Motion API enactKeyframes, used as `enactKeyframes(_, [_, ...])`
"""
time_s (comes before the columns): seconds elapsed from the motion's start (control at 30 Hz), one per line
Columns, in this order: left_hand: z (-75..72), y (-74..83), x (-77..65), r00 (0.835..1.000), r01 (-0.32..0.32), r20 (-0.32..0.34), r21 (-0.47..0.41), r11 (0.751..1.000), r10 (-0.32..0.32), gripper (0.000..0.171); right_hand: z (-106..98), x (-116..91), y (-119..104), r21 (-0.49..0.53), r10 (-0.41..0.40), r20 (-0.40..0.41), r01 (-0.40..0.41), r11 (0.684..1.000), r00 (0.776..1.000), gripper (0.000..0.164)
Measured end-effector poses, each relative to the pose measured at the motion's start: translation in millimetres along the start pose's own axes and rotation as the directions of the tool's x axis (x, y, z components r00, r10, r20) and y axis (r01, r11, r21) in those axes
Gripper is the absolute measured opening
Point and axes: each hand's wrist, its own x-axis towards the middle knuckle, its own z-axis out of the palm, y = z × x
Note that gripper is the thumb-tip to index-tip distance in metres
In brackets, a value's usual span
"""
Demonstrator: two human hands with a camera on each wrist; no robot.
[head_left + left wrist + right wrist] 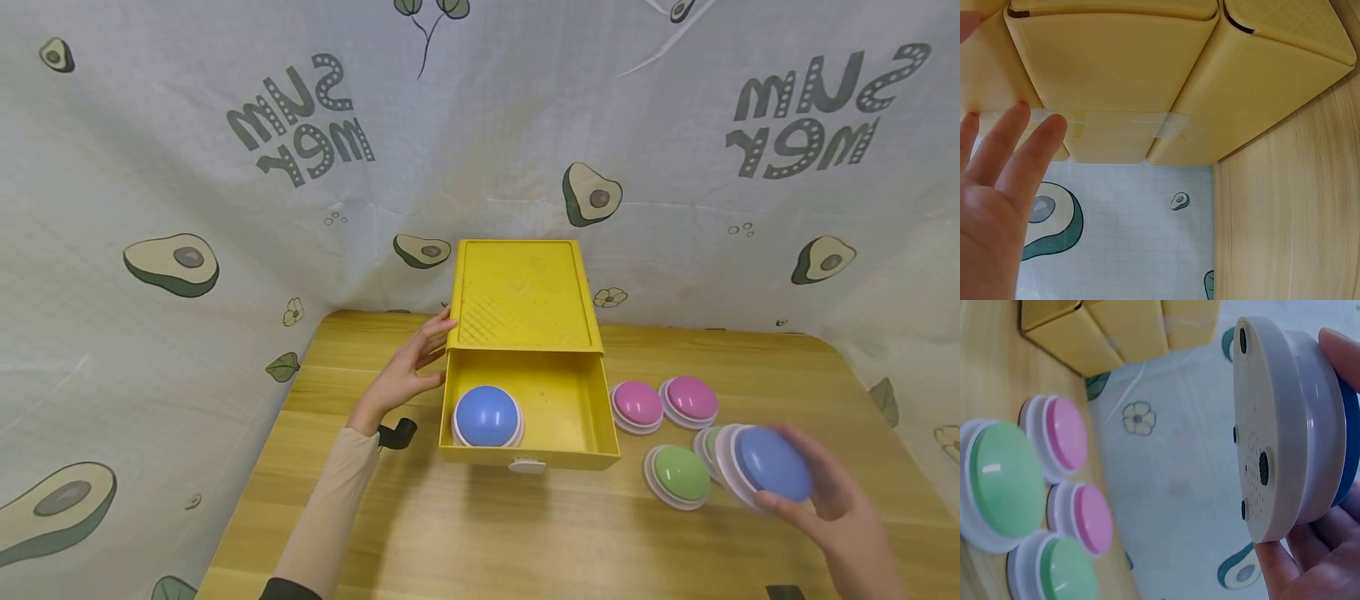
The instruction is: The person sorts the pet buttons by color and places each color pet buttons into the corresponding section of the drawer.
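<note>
Blue button (774, 463) sits tilted, gripped in the right hand (838, 505).

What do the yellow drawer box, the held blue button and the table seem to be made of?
Yellow drawer box: probably plastic, satin, with a moulded crosshatch on its top.
Blue button: likely hard glossy plastic; its white base has tiny holes and a highlight.
Table: wood-like, slightly shiny grain; solid wood or laminate stays open.

Head view: left forearm (330, 510) points to 1 o'clock; left grip (401, 379), at 8 o'clock of centre, has extended fingers (1036, 157). Right grip (838, 502), at 4 o'clock, points toward 11 o'clock, thumb (797, 515) opposed to curled fingers in a hold.
</note>
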Motion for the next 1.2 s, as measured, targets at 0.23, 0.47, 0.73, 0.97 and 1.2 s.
enactKeyframes(0.23, [-0.5,-22.6,0.2,1.000,0.014,-0.013,-0.004,1.000,-0.014,0.071,22,16,-25,-0.023,-0.007,0.002,0.007,1.000,1.000,0.078])
enactKeyframes(0.47, [-2.2,-30.8,-0.7,1.000,-0.011,-0.011,-0.008,1.000,0.011,0.071,47,33,-45,0.004,-0.048,0.041,0.048,0.999,0.998,0.078])
enactKeyframes(0.73, [-2.1,-29.3,-0.7,1.000,0.001,-0.008,-0.009,1.000,-0.001,0.072,71,51,-58,0.002,-0.092,0.098,0.092,0.996,0.991,0.081])
enactKeyframes(0.97, [-1.5,-30.8,0.2,1.000,-0.021,-0.007,-0.022,1.000,0.021,0.072,87,60,-62,0.009,-0.143,0.146,0.144,0.990,0.979,0.080])
enactKeyframes(1.2, [-2.5,-31.8,0.6,1.000,-0.005,-0.005,-0.014,1.000,0.005,0.073,105,69,-66,0.001,-0.165,0.194,0.168,0.986,0.967,0.080])
